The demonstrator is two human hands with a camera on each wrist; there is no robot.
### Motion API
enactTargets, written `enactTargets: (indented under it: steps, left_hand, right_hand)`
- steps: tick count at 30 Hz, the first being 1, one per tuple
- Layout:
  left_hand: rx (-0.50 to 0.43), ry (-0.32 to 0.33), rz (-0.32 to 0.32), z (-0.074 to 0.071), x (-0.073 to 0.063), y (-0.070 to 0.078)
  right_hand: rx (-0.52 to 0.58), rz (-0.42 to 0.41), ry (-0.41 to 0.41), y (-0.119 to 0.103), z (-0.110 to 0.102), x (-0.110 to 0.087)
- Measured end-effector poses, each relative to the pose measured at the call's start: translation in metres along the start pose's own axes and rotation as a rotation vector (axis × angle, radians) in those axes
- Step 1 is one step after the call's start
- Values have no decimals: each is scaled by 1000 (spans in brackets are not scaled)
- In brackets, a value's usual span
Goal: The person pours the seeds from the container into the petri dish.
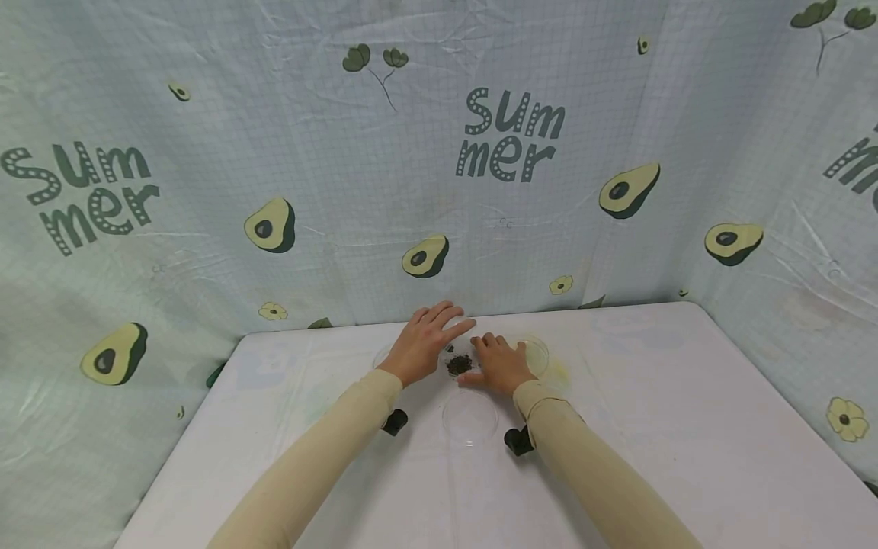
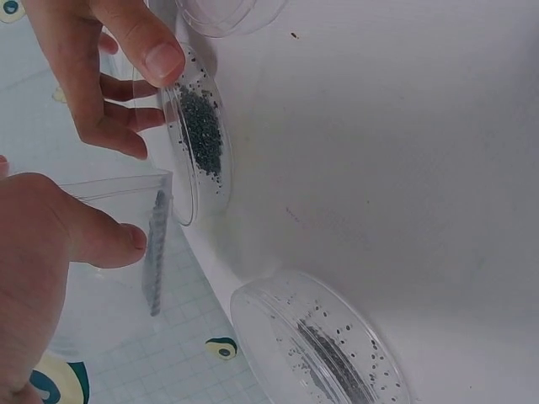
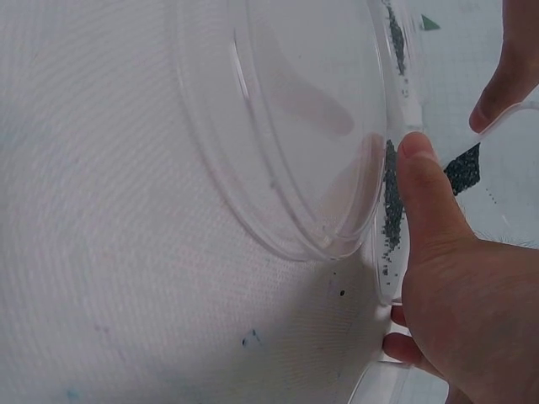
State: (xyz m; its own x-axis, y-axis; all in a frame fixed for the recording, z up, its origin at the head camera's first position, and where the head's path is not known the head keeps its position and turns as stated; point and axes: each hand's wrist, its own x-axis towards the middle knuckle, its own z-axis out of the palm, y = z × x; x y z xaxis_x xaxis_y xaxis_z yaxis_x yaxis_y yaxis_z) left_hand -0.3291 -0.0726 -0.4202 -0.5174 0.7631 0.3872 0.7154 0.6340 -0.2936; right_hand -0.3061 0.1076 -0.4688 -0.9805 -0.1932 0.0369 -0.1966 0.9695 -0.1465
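Observation:
My left hand [image 1: 425, 343] holds a clear plastic bag [image 2: 109, 278] with dark granules gathered at its lower edge, the thumb pressing its side. Right beside it is a round clear petri dish [image 2: 224, 189] with a heap of dark granules [image 1: 459, 365]. My right hand [image 1: 504, 364] grips this dish by its rim, thumb on the near side and fingers round the far side, as both wrist views show. The bag hangs close to the dish, and in the head view only its dark contents stand out.
A second clear dish [image 2: 337, 337] with scattered dark granules stands to the left. A dish without visible contents [image 1: 469, 419] lies nearer me, and another dish [image 1: 538, 354] sits behind my right hand. Stray granules dot the white tabletop [image 1: 652, 427]. A printed curtain hangs behind.

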Motion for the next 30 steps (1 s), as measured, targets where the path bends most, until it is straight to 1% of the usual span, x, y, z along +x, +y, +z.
enactTargets:
  steps: [8,11,15,21,30]
  left_hand:
    - [8,-13,-10,-1,-1,0]
    - [-6,-15,-26,-1,-1,0]
    - [-67,-16,-76,-1,-3,-1]
    - [-181,17,-151,-2,-8,-6]
    - [-280,50,-196,-8,-18,-14]
  right_hand:
    - [2,-1,4,-1,-1,-1]
    - [7,6,1,-2,-1,-1]
    - [3,13,-5,-2,-1,-1]
    - [-18,5,-12,-3,-1,0]
    - [5,-2,-34,-4,-1,2]
